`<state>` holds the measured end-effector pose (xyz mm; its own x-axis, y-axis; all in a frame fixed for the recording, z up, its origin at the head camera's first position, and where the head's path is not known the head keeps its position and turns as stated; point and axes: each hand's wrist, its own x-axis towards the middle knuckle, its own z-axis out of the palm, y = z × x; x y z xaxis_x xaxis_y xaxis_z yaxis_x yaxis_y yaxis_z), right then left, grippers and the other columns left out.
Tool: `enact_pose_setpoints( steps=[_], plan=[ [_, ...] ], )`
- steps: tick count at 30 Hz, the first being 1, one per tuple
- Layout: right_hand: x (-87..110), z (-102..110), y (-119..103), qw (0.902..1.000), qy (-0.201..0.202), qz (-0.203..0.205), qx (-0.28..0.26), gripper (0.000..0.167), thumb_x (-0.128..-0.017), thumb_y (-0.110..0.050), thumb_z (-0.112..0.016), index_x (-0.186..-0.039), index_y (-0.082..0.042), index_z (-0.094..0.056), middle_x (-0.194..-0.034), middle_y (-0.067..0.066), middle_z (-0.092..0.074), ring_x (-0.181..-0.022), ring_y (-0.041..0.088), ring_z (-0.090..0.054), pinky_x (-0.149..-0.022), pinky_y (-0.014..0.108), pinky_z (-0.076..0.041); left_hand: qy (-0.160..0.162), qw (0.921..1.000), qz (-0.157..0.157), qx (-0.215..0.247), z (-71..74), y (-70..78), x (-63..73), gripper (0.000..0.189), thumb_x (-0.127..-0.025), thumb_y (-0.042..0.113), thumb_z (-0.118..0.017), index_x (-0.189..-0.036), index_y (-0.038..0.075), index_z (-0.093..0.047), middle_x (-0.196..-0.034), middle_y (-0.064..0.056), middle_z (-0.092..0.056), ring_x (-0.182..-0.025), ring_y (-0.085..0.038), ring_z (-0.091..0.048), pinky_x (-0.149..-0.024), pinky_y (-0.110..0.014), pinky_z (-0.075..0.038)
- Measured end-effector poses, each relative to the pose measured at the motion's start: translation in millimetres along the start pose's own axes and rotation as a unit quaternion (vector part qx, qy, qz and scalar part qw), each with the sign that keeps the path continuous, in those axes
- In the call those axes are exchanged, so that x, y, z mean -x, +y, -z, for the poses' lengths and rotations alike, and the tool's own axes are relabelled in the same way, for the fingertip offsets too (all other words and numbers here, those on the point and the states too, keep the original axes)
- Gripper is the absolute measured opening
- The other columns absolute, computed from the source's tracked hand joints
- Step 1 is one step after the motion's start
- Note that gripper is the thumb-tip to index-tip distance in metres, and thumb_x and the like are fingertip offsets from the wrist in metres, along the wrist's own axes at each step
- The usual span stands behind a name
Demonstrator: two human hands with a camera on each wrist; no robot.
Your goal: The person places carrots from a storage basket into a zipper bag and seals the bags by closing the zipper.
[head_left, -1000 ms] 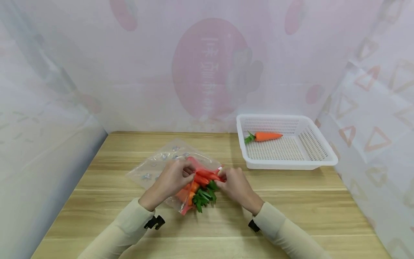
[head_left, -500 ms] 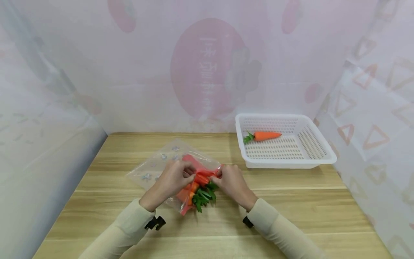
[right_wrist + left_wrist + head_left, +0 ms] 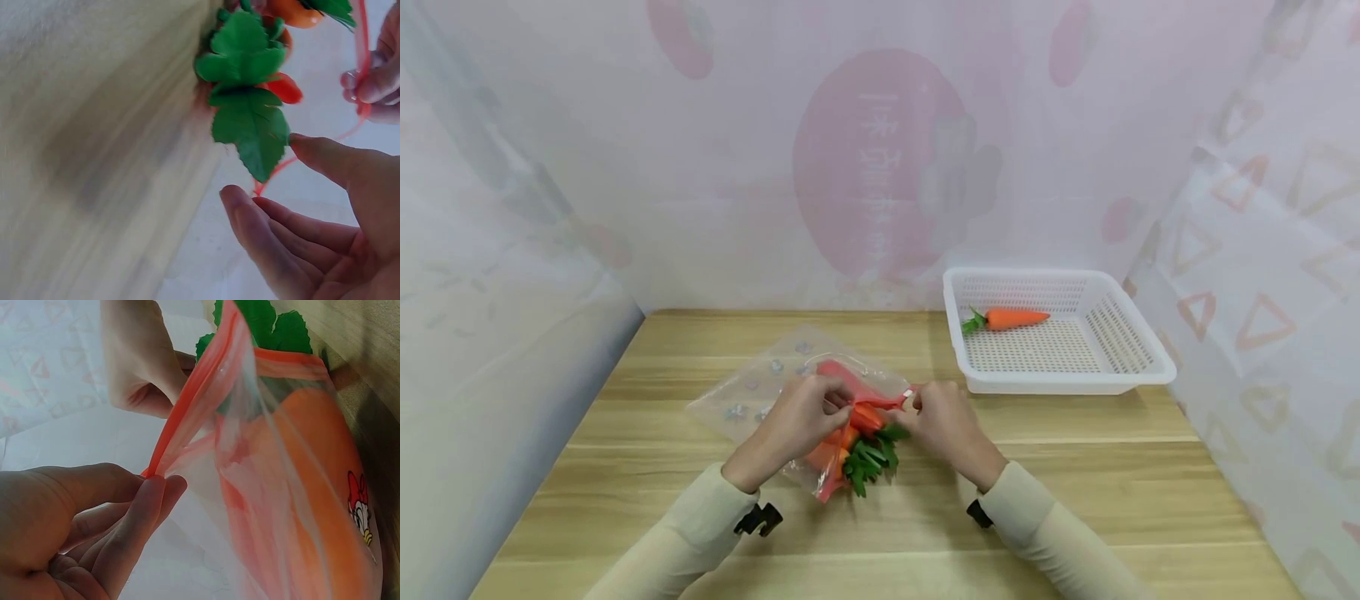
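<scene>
Fingers (image 3: 147, 501) of the left hand (image 3: 801, 412) pinch the red rim (image 3: 187, 407) of a plastic bag (image 3: 778, 379) on the bench (image 3: 880, 550), carrots (image 3: 868, 419) partly inside. The right hand (image 3: 947, 427), loosely spread, touches rim and leaves (image 3: 867, 463). A cartoon duck (image 3: 361, 509) decorates the bag; backdrop writing (image 3: 878, 171) is too faint to read.

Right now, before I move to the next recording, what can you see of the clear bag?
The bag is see-through, plastic-looking, with bluish prints, a cartoon duck and a red rim. It lies slanted on the wooden table, open at the rim. Carrots sit inside, green leaves poking out. The left grip pinches the rim; the right grip is beside the rim, its contact unclear.
</scene>
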<state>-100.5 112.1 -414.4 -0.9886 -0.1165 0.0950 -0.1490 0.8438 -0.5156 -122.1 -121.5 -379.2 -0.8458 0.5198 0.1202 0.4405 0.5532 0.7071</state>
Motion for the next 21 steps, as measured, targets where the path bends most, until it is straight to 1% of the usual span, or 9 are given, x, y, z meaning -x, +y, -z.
enact_pose_setpoints(
  steps=[3,7,11,12,14,17,18,21],
  plan=[
    [2.6,9,-1,1.0,-0.006,0.002,0.007,0.063,-0.09,-0.033,-0.086,-0.053,-0.018,-0.037,-0.056,-0.01,-0.019,-0.053,0.006,-0.017,-0.047,0.022,-0.013,-0.001,1.0,0.006,0.001,-0.2,0.4,-0.3,0.01,-0.093,0.0,-0.074,-0.102,0.0,-0.079,-0.097,-0.012,-0.08,-0.082,-0.018,-0.078,-0.07,-0.025,-0.065],
    [4.1,24,-1,0.9997,-0.017,0.007,0.013,0.05,-0.09,-0.025,-0.084,-0.055,-0.014,-0.051,-0.052,-0.01,-0.028,-0.049,0.005,-0.022,-0.046,0.021,-0.016,-0.006,0.9998,0.018,0.002,0.1,1.1,-0.5,0.01,-0.094,0.001,-0.074,-0.102,0.001,-0.079,-0.097,-0.011,-0.08,-0.084,-0.018,-0.078,-0.07,-0.025,-0.065],
    [2.7,42,1,0.9992,-0.037,0.009,0.01,0.049,-0.091,-0.023,-0.083,-0.057,-0.012,-0.049,-0.052,-0.008,-0.032,-0.05,0.006,-0.024,-0.047,0.022,-0.019,-0.008,0.9997,0.019,0.009,0.8,1.1,-0.1,0.01,-0.094,0.0,-0.073,-0.102,0.0,-0.079,-0.098,-0.012,-0.08,-0.084,-0.018,-0.078,-0.069,-0.025,-0.065],
    [1.9,46,2,0.9992,-0.038,0.01,0.011,0.047,-0.091,-0.022,-0.083,-0.059,-0.013,-0.051,-0.053,-0.008,-0.035,-0.05,0.005,-0.027,-0.048,0.021,-0.022,-0.008,0.9997,0.019,0.011,0.9,1.0,0.1,0.01,-0.094,-0.001,-0.073,-0.102,0.0,-0.079,-0.098,-0.012,-0.08,-0.084,-0.018,-0.078,-0.069,-0.024,-0.065],
    [-0.7,55,3,0.9988,-0.046,0.014,0.013,0.047,-0.091,-0.02,-0.083,-0.06,-0.011,-0.049,-0.055,-0.006,-0.04,-0.052,0.006,-0.029,-0.049,0.022,-0.024,-0.007,0.9998,0.017,0.013,1.2,0.7,0.6,0.01,-0.094,-0.001,-0.073,-0.103,0.0,-0.079,-0.097,-0.012,-0.08,-0.084,-0.018,-0.078,-0.069,-0.024,-0.065],
    [-4.9,67,5,0.9983,-0.047,0.025,0.023,0.039,-0.09,-0.018,-0.083,-0.063,-0.009,-0.056,-0.059,-0.006,-0.048,-0.055,0.005,-0.035,-0.051,0.02,-0.03,-0.005,0.9998,0.015,0.011,1.4,0.6,0.9,0.01,-0.094,-0.001,-0.073,-0.102,0.0,-0.079,-0.097,-0.012,-0.08,-0.084,-0.019,-0.078,-0.069,-0.024,-0.065],
    [-6.4,71,6,0.998,-0.049,0.028,0.028,0.039,-0.09,-0.018,-0.083,-0.063,-0.009,-0.055,-0.058,-0.006,-0.046,-0.055,0.005,-0.034,-0.051,0.02,-0.029,-0.004,0.9998,0.015,0.011,1.2,0.3,0.8,0.01,-0.094,-0.001,-0.073,-0.102,0.0,-0.079,-0.096,-0.012,-0.08,-0.084,-0.018,-0.078,-0.069,-0.024,-0.065],
    [-11.0,83,7,0.9964,-0.061,0.035,0.047,0.046,-0.091,-0.017,-0.082,-0.063,-0.011,-0.045,-0.058,-0.006,-0.034,-0.054,0.006,-0.027,-0.051,0.022,-0.023,-0.002,0.9998,0.014,0.01,0.9,0.6,0.7,0.01,-0.094,-0.001,-0.073,-0.102,-0.001,-0.079,-0.097,-0.012,-0.08,-0.083,-0.018,-0.078,-0.069,-0.024,-0.065]
  ],
)
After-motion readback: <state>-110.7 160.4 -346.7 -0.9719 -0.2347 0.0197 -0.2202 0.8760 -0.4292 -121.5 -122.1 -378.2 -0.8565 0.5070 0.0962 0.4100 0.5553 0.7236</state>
